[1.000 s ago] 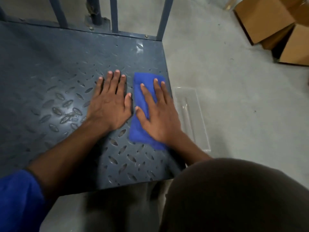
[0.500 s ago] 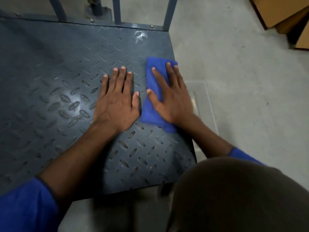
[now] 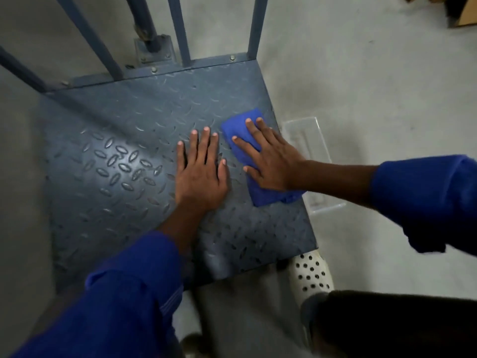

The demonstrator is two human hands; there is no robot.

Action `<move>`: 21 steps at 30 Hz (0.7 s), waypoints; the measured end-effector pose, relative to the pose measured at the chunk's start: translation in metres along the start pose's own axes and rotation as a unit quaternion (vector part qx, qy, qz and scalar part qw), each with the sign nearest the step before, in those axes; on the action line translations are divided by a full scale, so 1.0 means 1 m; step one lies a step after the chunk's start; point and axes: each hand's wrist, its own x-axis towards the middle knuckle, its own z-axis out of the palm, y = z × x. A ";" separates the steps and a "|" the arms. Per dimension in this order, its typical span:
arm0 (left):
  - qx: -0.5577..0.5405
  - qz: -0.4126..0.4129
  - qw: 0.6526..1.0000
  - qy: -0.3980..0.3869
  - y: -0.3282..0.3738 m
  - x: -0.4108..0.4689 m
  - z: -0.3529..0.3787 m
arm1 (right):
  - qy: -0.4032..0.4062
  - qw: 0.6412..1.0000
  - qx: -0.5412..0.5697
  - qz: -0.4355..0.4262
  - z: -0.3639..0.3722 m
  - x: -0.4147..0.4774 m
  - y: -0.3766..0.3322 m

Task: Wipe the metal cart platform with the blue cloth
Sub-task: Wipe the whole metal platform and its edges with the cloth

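Directly below the head camera lay a dark grey metal cart platform (image 3: 116, 161), its plate covered in raised oval treads, with blue upright handle bars (image 3: 178, 29) bolted along its far edge. A person in blue sleeves leaned over it. The left hand (image 3: 200, 174) rested palm down near the platform's middle, fingers straight and slightly apart, holding nothing. The right hand (image 3: 271, 161) pressed flat on a folded blue cloth (image 3: 236, 129), fingers straight and spread across it, not curled round it. The cloth lay on the platform close to its right edge. Just beside that edge, on the concrete floor (image 3: 374, 99), sat a clear plastic tray (image 3: 307, 133). A white perforated shoe (image 3: 311, 275) showed at the platform's near right corner.

Wiping looked under way; how much of the plate was done could not be told. The likeliest slip was that a stroke carried further right would push the cloth, pinned only by a flat palm, over the edge into the tray or onto the floor. The raised treads could also catch the fabric and bunch it under the hand, leaving patches unwiped. No wheels were visible, so whether the cart might roll under the leaning weight could not be judged.
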 end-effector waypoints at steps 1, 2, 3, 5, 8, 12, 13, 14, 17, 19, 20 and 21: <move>-0.001 -0.006 1.000 -0.008 0.002 0.001 -0.001 | 0.015 1.000 0.011 0.016 0.003 -0.003 -0.005; -0.004 -0.011 1.000 -0.014 0.002 0.000 -0.002 | 0.037 0.998 0.023 0.034 0.007 -0.007 -0.012; -0.007 -0.012 1.000 -0.016 0.003 0.000 -0.003 | 0.062 0.996 0.033 0.058 0.012 -0.013 -0.018; -0.013 -0.011 1.000 -0.013 0.003 0.000 -0.003 | 0.118 0.985 0.051 0.112 0.021 -0.027 -0.032; -0.023 -0.012 1.000 -0.006 0.002 -0.001 -0.003 | 0.174 0.958 0.088 0.210 0.030 -0.049 -0.064; -0.020 -0.013 1.000 -0.013 0.004 0.001 -0.003 | 0.143 0.942 0.109 0.283 0.031 -0.070 -0.107; -0.017 -0.013 1.000 -0.013 0.004 0.001 -0.001 | 0.135 0.943 0.109 0.285 0.032 -0.072 -0.112; -0.016 -0.014 1.000 -0.014 0.003 0.002 0.000 | 0.129 0.943 0.109 0.287 0.033 -0.073 -0.115; -0.018 -0.019 1.000 -0.018 0.003 0.002 0.003 | 0.133 0.952 0.118 0.250 0.034 -0.068 -0.099; -0.017 -0.019 1.000 -0.018 0.004 0.003 0.003 | 0.134 0.968 0.121 0.171 0.033 -0.063 -0.071; -0.018 -0.019 0.999 -0.019 0.003 0.003 0.003 | 0.137 0.975 0.113 0.136 0.032 -0.059 -0.053; -0.020 -0.018 0.999 -0.018 0.003 0.003 0.003 | 0.143 0.977 0.105 0.119 0.031 -0.052 -0.035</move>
